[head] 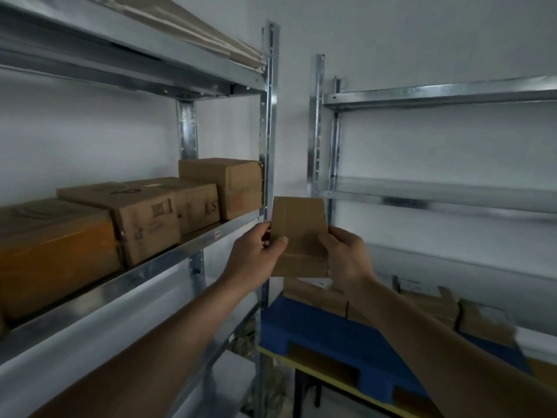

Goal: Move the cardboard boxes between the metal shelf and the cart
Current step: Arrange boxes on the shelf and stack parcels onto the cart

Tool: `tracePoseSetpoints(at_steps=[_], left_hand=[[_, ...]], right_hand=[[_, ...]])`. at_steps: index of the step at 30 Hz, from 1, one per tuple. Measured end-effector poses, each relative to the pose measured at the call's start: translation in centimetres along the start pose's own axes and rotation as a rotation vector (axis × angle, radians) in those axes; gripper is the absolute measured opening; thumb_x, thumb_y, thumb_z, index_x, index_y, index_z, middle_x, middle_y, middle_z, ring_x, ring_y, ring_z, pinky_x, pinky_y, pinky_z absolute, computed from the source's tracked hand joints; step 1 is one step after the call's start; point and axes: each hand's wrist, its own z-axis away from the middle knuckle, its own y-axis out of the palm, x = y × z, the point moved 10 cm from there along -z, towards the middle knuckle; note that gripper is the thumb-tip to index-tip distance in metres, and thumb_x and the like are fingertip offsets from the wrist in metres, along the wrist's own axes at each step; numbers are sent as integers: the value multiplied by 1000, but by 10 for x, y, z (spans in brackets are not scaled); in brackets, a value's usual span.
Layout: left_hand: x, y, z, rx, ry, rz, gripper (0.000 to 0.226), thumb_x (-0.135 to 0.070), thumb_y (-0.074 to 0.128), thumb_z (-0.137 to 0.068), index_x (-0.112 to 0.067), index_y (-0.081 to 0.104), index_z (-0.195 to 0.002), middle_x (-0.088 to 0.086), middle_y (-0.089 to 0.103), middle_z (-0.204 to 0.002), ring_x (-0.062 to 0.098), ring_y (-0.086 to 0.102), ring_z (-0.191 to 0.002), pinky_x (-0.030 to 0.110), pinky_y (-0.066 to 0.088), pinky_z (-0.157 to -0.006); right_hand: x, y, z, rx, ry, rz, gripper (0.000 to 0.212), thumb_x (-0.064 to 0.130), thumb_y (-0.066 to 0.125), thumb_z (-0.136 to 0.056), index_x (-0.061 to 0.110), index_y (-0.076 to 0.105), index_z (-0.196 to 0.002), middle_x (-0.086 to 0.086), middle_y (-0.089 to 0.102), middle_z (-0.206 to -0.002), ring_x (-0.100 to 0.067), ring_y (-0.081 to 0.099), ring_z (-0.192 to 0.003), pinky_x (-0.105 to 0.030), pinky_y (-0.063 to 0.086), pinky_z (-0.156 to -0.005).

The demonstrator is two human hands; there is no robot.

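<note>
A storeroom, by every sign. A tall galvanised steel shelving unit (168, 254) with slotted uprights stands against a plain white wall (422, 34), and a second unit of the same grey metal (437, 194) stands beside it. One shelf carries a row of closed brown cardboard boxes (144, 218) with printed labels, packed side by side. On the top tier lie flattened pale cardboard sheets (187, 28). Lower down, a yellow-edged cart (331, 378) bears a blue plastic pallet (325, 330) with more brown cartons (428, 303) on it.

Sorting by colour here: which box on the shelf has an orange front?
The leftmost box on the shelf; its front is orange, while the other boxes in that row are plain brown.
</note>
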Motion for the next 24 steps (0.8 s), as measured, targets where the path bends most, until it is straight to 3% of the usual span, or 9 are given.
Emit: tracePoseSetpoints(at_steps=[2, 6, 8, 12, 15, 21, 22, 24], left_hand=[[8, 16, -10, 39, 3, 49, 18, -30, 57, -97, -29, 62, -114, -18, 65, -98, -7, 60, -89, 15, 49, -76], [19, 44, -22, 109, 10, 101, 24, -31, 57, -97, -24, 62, -120, -14, 67, -102, 0, 63, -92, 24, 53, -81], [24, 58, -27, 140, 3, 127, 27, -31, 57, -97, -23, 61, -122, -12, 67, -105, 1, 63, -92, 25, 53, -81], [31, 86, -38, 203, -8, 171, 34, -24, 61, -94, -21, 58, -127, -8, 66, -112, 5, 63, -98, 30, 54, -85], [34, 108, -45, 258, 3, 179, 35, -16, 63, -93, -24, 56, -126, -11, 64, -110, 0, 60, -99, 17, 49, -79], [34, 158, -59, 328, 19, 163, 34, -10, 63, -91, -37, 57, -110, -16, 64, -104, -1, 62, -94, 13, 49, -75], [34, 167, -63, 334, 14, 166, 31, -13, 63, -92, -38, 57, -109, -16, 65, -103, 0, 62, -94, 14, 50, -75], [35, 185, -69, 338, -10, 172, 19, -32, 61, -90, -39, 59, -108, -15, 66, -105, 6, 64, -96, 30, 55, -83]], right_hand=[[-9, -8, -7, -38, 11, 16, 21, 23, 53, -96, 22, 74, -93, -7, 74, -91, -31, 69, -90, -52, 57, -85], [-26, -24, -17, -86, 13, 65, 21, 20, 54, -96, 12, 73, -95, -18, 72, -95, -40, 65, -94, -38, 51, -70], [-35, -31, -22, -105, 13, 78, 21, 19, 53, -95, 11, 72, -93, -18, 71, -93, -41, 65, -93, -42, 52, -71], [-52, -45, -32, -125, 43, 83, 22, 13, 52, -94, 19, 72, -101, -7, 73, -89, -36, 68, -89, -48, 57, -76], [-66, -57, -40, -130, 48, 101, 33, 5, 52, -88, 24, 69, -109, 3, 74, -95, -24, 69, -91, -49, 60, -81], [-92, -90, -58, -127, 60, 145, 57, -11, 48, -81, 28, 64, -120, 10, 71, -102, -11, 68, -88, -29, 58, -67], [-95, -97, -63, -126, 55, 152, 59, -11, 48, -79, 28, 65, -119, 9, 72, -102, -12, 68, -89, -29, 57, -67], [-104, -111, -73, -124, 50, 141, 60, -12, 48, -76, 28, 66, -117, 8, 72, -102, -16, 68, -94, -36, 60, -73]])
